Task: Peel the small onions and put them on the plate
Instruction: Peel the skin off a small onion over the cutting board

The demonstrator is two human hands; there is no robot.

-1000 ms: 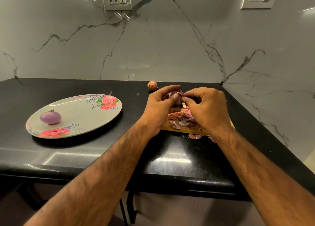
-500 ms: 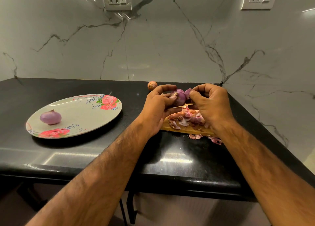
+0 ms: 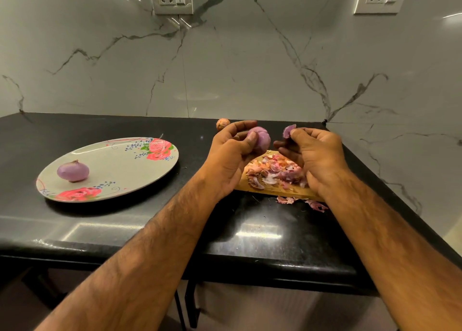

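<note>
Peeling is the step in the head view: the left hand [image 3: 231, 160] grips the mostly bared onion [image 3: 261, 140] in curled fingers above the board [image 3: 275, 192], and the right hand [image 3: 315, 155], at its 3 o'clock, pinches a torn skin flake [image 3: 288, 130]. Best drop the flake on the scrap pile [image 3: 277, 172], then check for leftover skin. One peeled onion [image 3: 73, 171] lies on the plate [image 3: 117, 155] at 9 o'clock, and nothing seems to block the way there. An unpeeled onion [image 3: 222, 123] waits at 12 o'clock

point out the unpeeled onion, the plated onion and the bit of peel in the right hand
unpeeled onion [image 3: 222, 123], head view, middle of its brown skin
plated onion [image 3: 73, 171], head view, middle of its purple side
peel piece [image 3: 289, 130], head view, middle of the purple flap
</note>
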